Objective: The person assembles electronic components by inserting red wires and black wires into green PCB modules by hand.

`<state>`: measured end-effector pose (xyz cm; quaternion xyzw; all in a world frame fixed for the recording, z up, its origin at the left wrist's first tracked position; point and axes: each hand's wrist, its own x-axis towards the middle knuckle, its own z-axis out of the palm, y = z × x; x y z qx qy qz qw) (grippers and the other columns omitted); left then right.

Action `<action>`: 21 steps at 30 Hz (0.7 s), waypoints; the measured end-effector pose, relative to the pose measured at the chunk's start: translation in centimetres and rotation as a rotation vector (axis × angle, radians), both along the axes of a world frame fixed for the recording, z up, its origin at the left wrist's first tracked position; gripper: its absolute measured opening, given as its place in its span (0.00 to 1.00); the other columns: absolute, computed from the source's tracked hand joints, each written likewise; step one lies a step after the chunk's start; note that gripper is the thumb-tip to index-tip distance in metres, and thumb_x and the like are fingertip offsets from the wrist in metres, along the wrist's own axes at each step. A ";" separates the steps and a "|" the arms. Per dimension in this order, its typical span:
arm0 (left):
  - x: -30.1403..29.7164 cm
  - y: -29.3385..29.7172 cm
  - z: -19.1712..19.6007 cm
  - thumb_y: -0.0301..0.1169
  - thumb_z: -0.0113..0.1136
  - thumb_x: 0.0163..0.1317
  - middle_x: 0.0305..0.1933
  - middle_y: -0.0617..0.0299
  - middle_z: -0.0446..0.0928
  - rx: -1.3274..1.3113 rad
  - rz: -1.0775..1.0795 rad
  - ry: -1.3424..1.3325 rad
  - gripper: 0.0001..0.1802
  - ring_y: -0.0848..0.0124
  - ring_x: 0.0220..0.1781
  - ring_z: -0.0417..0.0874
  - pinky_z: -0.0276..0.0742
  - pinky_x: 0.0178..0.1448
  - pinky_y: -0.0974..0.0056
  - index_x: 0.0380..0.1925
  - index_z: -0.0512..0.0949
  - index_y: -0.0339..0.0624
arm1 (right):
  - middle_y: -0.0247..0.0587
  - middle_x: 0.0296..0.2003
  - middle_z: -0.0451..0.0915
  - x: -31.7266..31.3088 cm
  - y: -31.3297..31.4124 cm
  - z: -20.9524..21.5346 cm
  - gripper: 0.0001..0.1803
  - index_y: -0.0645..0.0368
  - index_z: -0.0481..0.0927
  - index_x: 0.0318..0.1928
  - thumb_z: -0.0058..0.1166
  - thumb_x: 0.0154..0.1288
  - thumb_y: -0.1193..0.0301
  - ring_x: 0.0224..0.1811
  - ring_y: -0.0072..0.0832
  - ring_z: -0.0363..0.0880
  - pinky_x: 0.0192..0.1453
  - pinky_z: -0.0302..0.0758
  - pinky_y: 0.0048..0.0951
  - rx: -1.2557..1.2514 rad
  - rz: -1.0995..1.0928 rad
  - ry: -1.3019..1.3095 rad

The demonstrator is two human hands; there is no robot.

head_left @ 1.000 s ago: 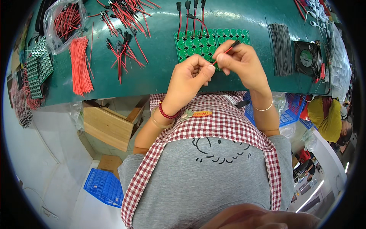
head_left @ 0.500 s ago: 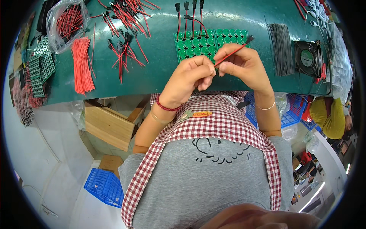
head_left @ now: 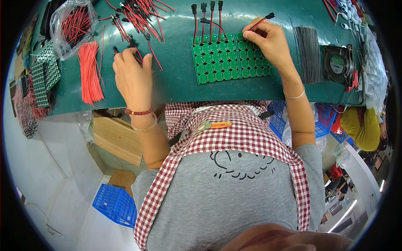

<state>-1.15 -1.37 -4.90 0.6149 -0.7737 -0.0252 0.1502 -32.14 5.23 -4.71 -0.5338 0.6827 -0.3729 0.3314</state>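
Far left, a clear bag [head_left: 72, 26] of red wires lies on the green table [head_left: 176, 79]. The left hand [head_left: 133, 75] rests on loose red leads [head_left: 138, 16], fingers curled, grip unclear — the right hand [head_left: 271, 42] pinches one red lead [head_left: 260, 21] over the green boards [head_left: 232, 58].

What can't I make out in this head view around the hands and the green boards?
- Left hand: fingertips face away, so any grip on the loose red wires is hidden by the hand itself.
- Right hand: where its red connector wire meets the green board panel is covered by fingers.
- Board pads: too small to read.
- Black fan: bent by the fisheye rim.
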 end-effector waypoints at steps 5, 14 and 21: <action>0.6 0.0 -0.5 0.35 0.61 0.59 0.34 0.58 0.74 0.051 -0.035 0.024 0.10 0.60 0.40 0.75 0.72 0.44 0.57 0.34 0.75 0.40 | 0.35 0.29 0.80 0.1 -0.2 -0.2 0.08 0.66 0.83 0.32 0.61 0.56 0.72 0.28 0.19 0.74 0.35 0.71 0.22 -0.013 0.008 0.037; -0.4 -0.1 0.6 0.29 0.58 0.61 0.31 0.58 0.78 0.183 0.124 0.312 0.06 0.69 0.29 0.77 0.72 0.34 0.65 0.32 0.75 0.36 | 0.37 0.28 0.80 0.8 0.4 -1.1 0.08 0.64 0.84 0.33 0.62 0.56 0.72 0.27 0.21 0.73 0.33 0.70 0.23 -0.115 -0.018 0.095; -0.2 0.9 0.3 0.30 0.55 0.67 0.33 0.66 0.74 0.342 0.156 1.084 0.15 0.79 0.29 0.70 0.67 0.33 0.73 0.48 0.73 0.32 | 0.39 0.27 0.78 1.4 0.6 0.1 0.07 0.64 0.84 0.32 0.61 0.57 0.72 0.25 0.24 0.73 0.31 0.70 0.24 -0.127 0.016 0.256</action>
